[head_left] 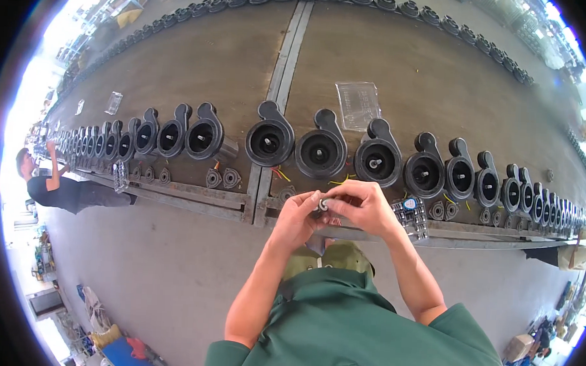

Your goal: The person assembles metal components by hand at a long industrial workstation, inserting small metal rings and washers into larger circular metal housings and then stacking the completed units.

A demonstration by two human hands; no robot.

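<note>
Both hands meet in front of me at the near edge of the bench. My left hand (294,217) and my right hand (365,207) pinch a small ring-shaped part (323,204) between their fingertips, pale with a dark centre; its exact kind is too small to tell. Just beyond the hands stand round black blower housings, each with a side spout: one with a bare centre (320,155) and one with a pale shaft end (375,163). Beside my right hand lies a clear tray of small dark metal parts (410,217). Yellow wires show beyond my fingertips.
A long row of similar housings (267,142) runs along the bench (226,56) both ways, with flat three-cornered metal plates (231,177) before it. A clear plastic tray (358,106) lies behind. Another row lines the far edge. A person (57,186) works at far left.
</note>
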